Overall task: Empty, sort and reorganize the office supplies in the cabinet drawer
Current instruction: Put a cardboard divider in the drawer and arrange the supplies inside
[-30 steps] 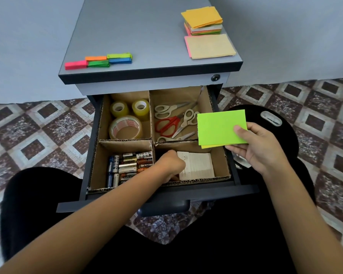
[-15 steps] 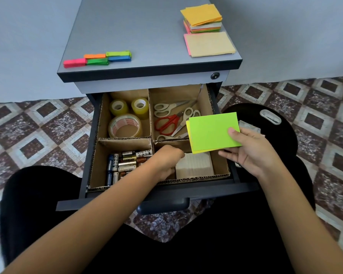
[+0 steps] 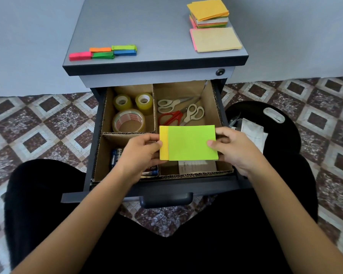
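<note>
Both hands pinch a pair of sticky-note pads by their short edges: the left hand [image 3: 141, 155] has its thumb pressed on the exposed strip of the yellow pad [image 3: 163, 144] with its fingers curled beneath, while the right hand [image 3: 235, 149] has its thumb on the face of the green pad [image 3: 192, 143] and its fingers behind. The forearms reach forward from the lower corners and converge over the open drawer [image 3: 162, 186]. The two pads, green lying on yellow, are held level above the front right compartment, over a white pad [image 3: 197, 167] lying on the bottom. A cardboard divider [image 3: 153, 107] splits the drawer into four compartments. The rear left one holds three tape rolls [image 3: 128, 121], two small and one large. The rear right one holds three pairs of scissors [image 3: 170, 118], two with pale handles and one with red. Batteries [image 3: 115, 155] lie front left, largely hidden by the left hand, so their number cannot be told. On the cabinet top [image 3: 156, 26] sit five coloured flag strips [image 3: 102, 52] at left, and at right one stack of note pads [image 3: 208, 13] and one beige pad [image 3: 216, 39] just in front of it.
</note>
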A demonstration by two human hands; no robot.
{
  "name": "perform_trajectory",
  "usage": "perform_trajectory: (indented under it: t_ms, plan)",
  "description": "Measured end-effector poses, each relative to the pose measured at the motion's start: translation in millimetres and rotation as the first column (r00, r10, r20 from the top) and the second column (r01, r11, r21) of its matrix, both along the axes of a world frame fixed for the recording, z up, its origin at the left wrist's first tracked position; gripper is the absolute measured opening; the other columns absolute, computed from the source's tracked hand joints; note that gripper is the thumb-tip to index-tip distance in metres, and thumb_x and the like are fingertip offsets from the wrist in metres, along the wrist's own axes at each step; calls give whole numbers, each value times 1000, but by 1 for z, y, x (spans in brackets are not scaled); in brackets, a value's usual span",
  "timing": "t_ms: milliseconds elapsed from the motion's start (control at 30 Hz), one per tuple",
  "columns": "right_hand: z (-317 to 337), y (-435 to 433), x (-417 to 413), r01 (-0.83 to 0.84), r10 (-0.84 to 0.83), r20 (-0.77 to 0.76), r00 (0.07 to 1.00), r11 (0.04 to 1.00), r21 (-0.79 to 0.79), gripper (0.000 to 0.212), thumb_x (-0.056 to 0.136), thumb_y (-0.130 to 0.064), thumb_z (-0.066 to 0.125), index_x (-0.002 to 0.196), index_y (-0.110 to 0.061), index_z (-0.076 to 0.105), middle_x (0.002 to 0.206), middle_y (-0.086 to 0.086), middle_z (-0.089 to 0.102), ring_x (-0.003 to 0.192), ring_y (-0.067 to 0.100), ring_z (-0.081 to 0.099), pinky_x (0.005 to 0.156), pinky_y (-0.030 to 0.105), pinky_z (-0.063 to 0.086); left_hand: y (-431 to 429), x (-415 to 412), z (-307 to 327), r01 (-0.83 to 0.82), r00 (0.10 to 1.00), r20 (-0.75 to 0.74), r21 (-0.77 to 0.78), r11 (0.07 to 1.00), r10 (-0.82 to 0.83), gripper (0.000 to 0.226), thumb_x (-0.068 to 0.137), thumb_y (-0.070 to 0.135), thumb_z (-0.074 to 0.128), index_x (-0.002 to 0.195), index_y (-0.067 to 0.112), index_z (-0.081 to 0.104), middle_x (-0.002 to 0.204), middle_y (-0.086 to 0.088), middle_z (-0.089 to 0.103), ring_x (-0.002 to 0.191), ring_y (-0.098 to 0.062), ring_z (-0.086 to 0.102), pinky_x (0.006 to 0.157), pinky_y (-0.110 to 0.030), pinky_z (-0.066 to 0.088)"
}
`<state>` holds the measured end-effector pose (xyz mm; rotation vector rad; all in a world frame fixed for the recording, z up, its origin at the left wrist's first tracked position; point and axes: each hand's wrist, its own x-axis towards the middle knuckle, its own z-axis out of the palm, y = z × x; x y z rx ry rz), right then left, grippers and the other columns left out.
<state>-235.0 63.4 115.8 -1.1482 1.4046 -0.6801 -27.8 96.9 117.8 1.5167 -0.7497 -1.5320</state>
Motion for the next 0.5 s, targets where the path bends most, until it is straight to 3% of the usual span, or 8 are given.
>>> perform_trajectory:
  t_ms: [133, 233, 300, 400, 500]
  plan:
    - [-1, -4, 2, -47, 53, -68, 996, 995, 83, 17, 92, 2, 53, 91, -12, 63, 98, 19, 68, 89, 31, 67, 83, 48, 55, 2, 31, -4, -109, 970, 213, -58, 992, 119, 14, 96, 1, 46, 94, 10, 57, 87, -5, 65, 75, -17, 65, 55, -21, 57]
    - [-8, -7, 5, -131, 158, -177, 971, 979, 157, 13, 94, 3, 47, 96, 2, 60, 98, 27, 64, 87, 34, 66, 76, 39, 56, 0, 53, -6, -189, 934, 287, -106, 976, 212, 13, 96, 1, 47, 104, 6, 56, 87, -5, 62, 76, -17, 63, 53, -19, 56]
    - [-18, -10, 11, -184, 226, -259, 939, 967, 177, 10, 94, 3, 46, 94, 6, 56, 99, 32, 61, 87, 37, 64, 75, 41, 57, -1, 62, -8, -224, 923, 295, -111, 968, 248, 14, 96, 1, 46, 107, 6, 54, 89, -5, 60, 80, -18, 62, 53, -18, 56]
    - [-32, -17, 19, -281, 324, -439, 838, 946, 161, 8, 91, 0, 49, 86, 2, 54, 81, 21, 59, 76, 35, 67, 73, 48, 58, -2, 67, -8, -264, 921, 268, -101, 959, 282, 14, 96, 1, 46, 107, 6, 52, 91, -6, 59, 82, -18, 62, 54, -19, 56]
    - [-39, -22, 29, -360, 387, -651, 653, 915, 183, 14, 90, -4, 49, 76, -7, 51, 73, 12, 58, 67, 30, 66, 52, 28, 51, -1, 67, -9, -264, 927, 250, -94, 960, 279, 14, 96, 0, 45, 107, 5, 52, 90, -5, 59, 82, -17, 62, 55, -19, 57]
